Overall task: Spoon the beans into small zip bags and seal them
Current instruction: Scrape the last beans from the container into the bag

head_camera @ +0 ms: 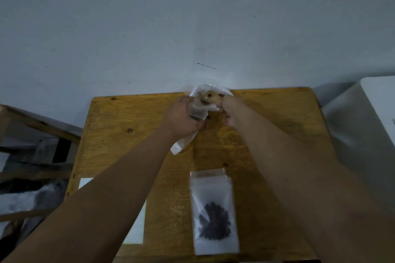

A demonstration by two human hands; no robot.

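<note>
My left hand (181, 116) grips a small clear zip bag (197, 113) near the far edge of the wooden table (119, 134); the bag's lower end hangs out below the hand. My right hand (229, 111) holds a wooden spoon (211, 97), its bowl over the bag's mouth with a few dark beans on it. Behind both sits a white bowl or plastic-lined container (213, 88), mostly hidden. Close to me lies a flat zip bag (214, 213) with a heap of dark beans (214, 222) inside.
A white sheet (134, 230) lies on the table's left front, partly under my left forearm. A white box (372, 117) stands right of the table. Wooden framing (38, 126) and clutter sit to the left. A plain wall rises behind the table.
</note>
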